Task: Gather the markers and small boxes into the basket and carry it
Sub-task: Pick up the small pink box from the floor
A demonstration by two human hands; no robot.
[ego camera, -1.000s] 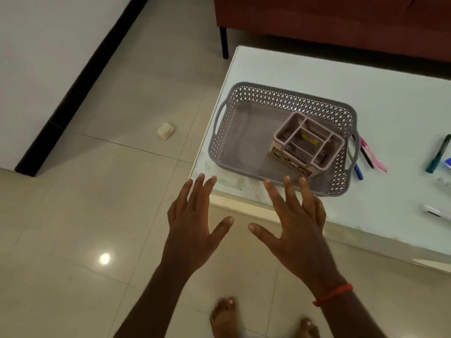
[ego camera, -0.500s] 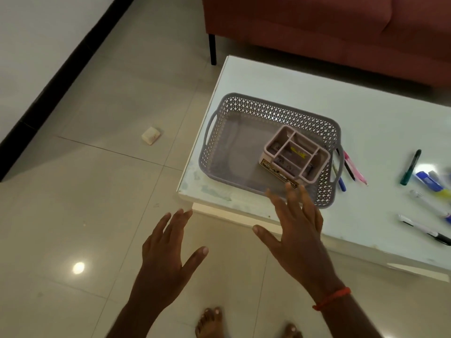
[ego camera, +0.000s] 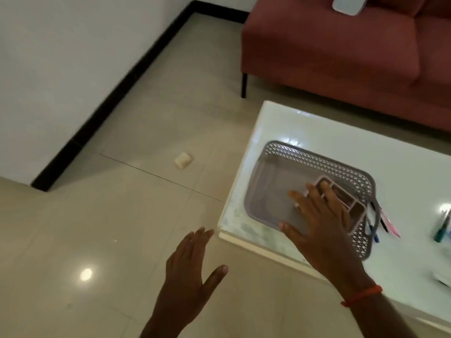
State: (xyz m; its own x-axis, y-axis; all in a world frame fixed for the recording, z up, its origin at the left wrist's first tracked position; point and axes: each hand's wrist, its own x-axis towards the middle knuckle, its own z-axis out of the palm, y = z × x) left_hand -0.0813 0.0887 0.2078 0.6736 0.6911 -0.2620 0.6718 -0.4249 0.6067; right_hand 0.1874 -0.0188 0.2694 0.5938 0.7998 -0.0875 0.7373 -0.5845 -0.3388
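A grey perforated basket (ego camera: 290, 156) sits at the near left corner of the white table (ego camera: 341, 137). Inside it, toward its right end, lies a pink divided organiser box (ego camera: 355, 207). My right hand (ego camera: 322, 223), fingers spread, reaches over the basket's front rim with its fingertips at the organiser box; a grip is not visible. My left hand (ego camera: 190, 269) hovers open above the floor, left of the table corner. Several markers (ego camera: 388, 223) lie just right of the basket, and a green marker (ego camera: 441, 231) lies further right.
A red sofa (ego camera: 341, 52) stands behind the table, with a pale flat object (ego camera: 349, 3) on its seat. A small beige lump (ego camera: 183, 160) lies on the tiled floor left of the table. A white wall with black skirting runs along the left.
The view has swung left and up. My right hand has moved forward over the basket's front rim to the organiser box. My left hand stays open off the table.
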